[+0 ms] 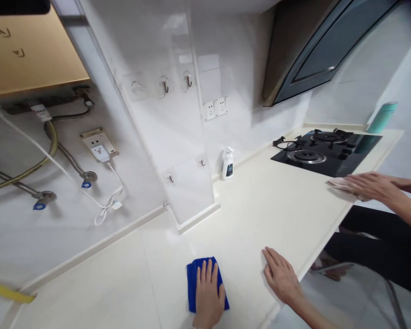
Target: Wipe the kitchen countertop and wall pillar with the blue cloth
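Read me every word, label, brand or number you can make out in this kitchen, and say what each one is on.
No words or numbers can be quoted.
Spray bottle: dark label, too small to read.
White tag on the white cable: too blurred to read.
White tag by the cable's coil: too small to read.
Gold panel: two arrow-like marks, no readable words.

Bare left hand [208, 294], bare right hand [281, 276]

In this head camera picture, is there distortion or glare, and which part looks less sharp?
Head view: wide-angle bending makes the countertop edge and wall corner lean; soft glare whitens the wall tiles; the blue cloth looks sharp, while the picture's top right corner darkens and softens.
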`<move>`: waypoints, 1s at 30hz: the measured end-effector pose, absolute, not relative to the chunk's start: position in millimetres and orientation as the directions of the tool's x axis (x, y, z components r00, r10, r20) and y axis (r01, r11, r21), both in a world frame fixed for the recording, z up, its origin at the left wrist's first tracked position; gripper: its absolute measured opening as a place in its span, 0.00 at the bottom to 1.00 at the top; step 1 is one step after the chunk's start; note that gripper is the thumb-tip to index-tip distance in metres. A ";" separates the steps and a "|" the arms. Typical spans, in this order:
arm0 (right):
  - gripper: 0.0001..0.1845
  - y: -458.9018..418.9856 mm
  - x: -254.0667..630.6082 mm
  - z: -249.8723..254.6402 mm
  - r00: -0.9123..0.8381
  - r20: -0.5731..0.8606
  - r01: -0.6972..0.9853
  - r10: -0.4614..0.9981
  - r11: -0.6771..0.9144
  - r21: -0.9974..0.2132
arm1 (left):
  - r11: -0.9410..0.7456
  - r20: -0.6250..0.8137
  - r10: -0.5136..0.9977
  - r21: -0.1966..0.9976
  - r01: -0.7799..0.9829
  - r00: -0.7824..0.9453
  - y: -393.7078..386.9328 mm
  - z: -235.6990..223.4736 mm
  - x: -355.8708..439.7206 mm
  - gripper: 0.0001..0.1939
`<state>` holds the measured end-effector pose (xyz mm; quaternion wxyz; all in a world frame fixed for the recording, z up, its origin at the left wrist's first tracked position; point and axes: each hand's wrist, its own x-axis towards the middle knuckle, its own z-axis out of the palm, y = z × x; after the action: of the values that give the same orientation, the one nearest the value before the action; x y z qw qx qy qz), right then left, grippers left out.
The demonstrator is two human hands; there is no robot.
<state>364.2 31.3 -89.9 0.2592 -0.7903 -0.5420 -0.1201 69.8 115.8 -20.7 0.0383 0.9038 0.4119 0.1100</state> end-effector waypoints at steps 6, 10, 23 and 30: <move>0.27 32.3 365.5 -92.7 0.354 0.506 0.932 0.787 -0.256 -0.255 | -0.664 0.126 0.744 0.246 0.706 0.656 84.8 -10.7 71.7 0.32; 0.26 32.1 373.4 -97.4 0.293 0.518 0.953 0.803 -0.203 -0.224 | -0.651 0.129 0.757 0.228 0.724 0.641 81.7 -21.7 61.0 0.31; 0.30 53.1 411.2 6.3 0.512 0.283 0.435 0.811 0.039 -0.900 | -0.210 0.228 0.960 0.214 0.954 0.161 189.2 -14.2 -61.2 0.29; 0.35 77.1 455.7 131.3 0.678 0.373 0.397 0.633 0.111 -0.911 | -0.131 0.313 0.947 0.162 0.978 0.076 202.4 -13.7 -78.8 0.30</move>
<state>455.7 77.1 131.3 0.6352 -0.6600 -0.3902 0.0933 -78.8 202.4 -13.7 -0.0451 0.7319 0.6575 0.1731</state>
